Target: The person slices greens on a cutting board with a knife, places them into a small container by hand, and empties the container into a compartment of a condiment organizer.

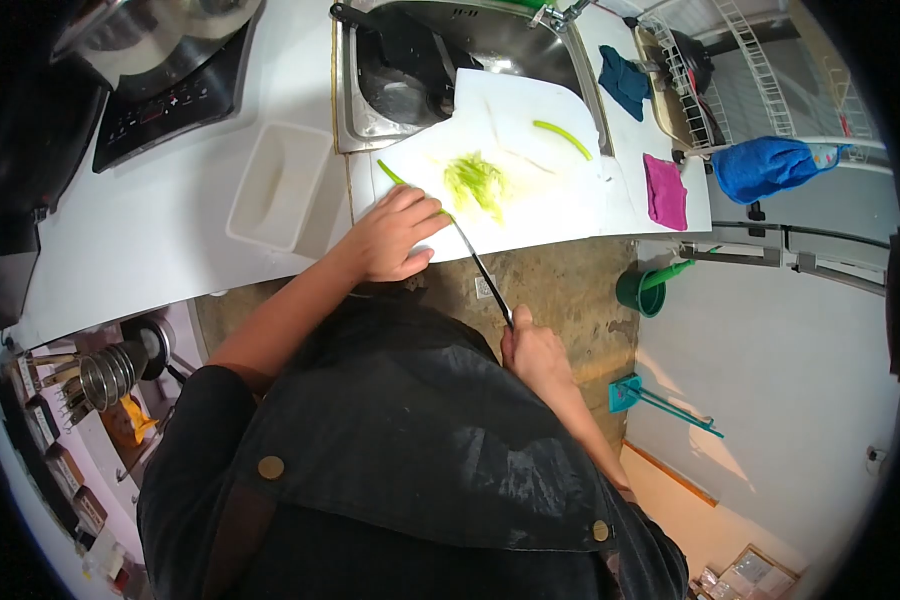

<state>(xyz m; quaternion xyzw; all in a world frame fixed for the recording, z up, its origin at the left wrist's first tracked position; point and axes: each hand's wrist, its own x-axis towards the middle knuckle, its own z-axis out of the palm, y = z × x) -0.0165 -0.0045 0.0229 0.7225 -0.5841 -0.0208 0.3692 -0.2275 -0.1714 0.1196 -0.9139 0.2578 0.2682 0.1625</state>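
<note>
My left hand (395, 235) presses a thin green stalk (390, 172) against the left front of a white cutting board (560, 205), its fingers bent together over it. My right hand (537, 348) is closed round the handle of a long knife (482, 268), in front of the board's edge. The blade points up and left, its tip beside my left fingertips. A pile of pale green shreds (477, 186) lies mid-board, and a second green stalk (563, 138) lies apart at the upper right.
Behind the board is a steel sink (510, 30) with a dark pan (410, 60). A white tray (282, 185) stands left of the board, near an induction cooker (175, 105). To the right lie a pink cloth (665, 192) and a dark teal cloth (625, 82).
</note>
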